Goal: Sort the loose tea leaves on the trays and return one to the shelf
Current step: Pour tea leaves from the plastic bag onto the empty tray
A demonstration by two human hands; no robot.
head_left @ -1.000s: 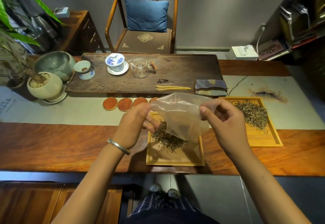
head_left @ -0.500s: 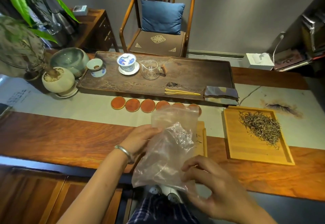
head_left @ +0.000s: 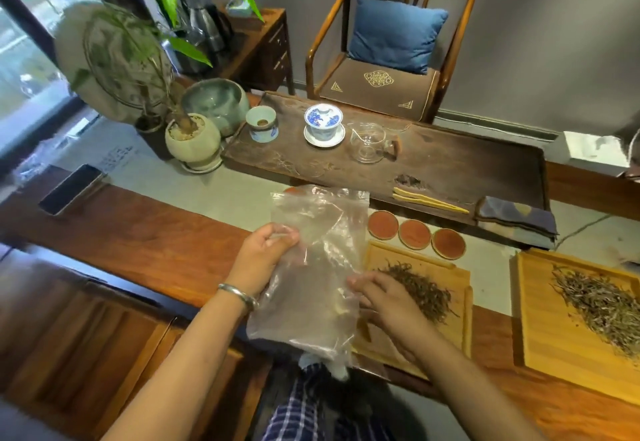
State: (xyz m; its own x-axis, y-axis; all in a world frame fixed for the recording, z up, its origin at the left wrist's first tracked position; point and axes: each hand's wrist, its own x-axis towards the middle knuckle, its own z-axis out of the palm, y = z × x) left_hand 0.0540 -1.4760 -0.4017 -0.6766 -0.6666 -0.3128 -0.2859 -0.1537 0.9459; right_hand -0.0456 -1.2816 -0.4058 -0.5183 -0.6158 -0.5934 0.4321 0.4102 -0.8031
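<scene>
A clear, empty-looking plastic bag (head_left: 313, 267) hangs upright over the table's near edge. My left hand (head_left: 265, 255) pinches its left side near the top. My right hand (head_left: 382, 305) touches the bag's right edge lower down, fingers spread, and partly covers the near bamboo tray (head_left: 450, 329). That tray holds a pile of dark loose tea leaves (head_left: 420, 290). A second bamboo tray (head_left: 554, 340) to the right holds paler, greener tea leaves (head_left: 602, 302). No shelf is in view.
Behind the trays lie several round red coasters (head_left: 414, 234), a dark wooden tea board (head_left: 450, 167) with a gaiwan (head_left: 323, 123), glass pitcher (head_left: 369, 141) and folded cloth (head_left: 516, 217). A phone (head_left: 71, 189) and potted plant (head_left: 192, 137) stand at the left. A chair (head_left: 391, 49) is beyond.
The view swung left. The bag went from held high over the near tray to hanging left of it. My right hand dropped from the bag's top to its lower right edge.
</scene>
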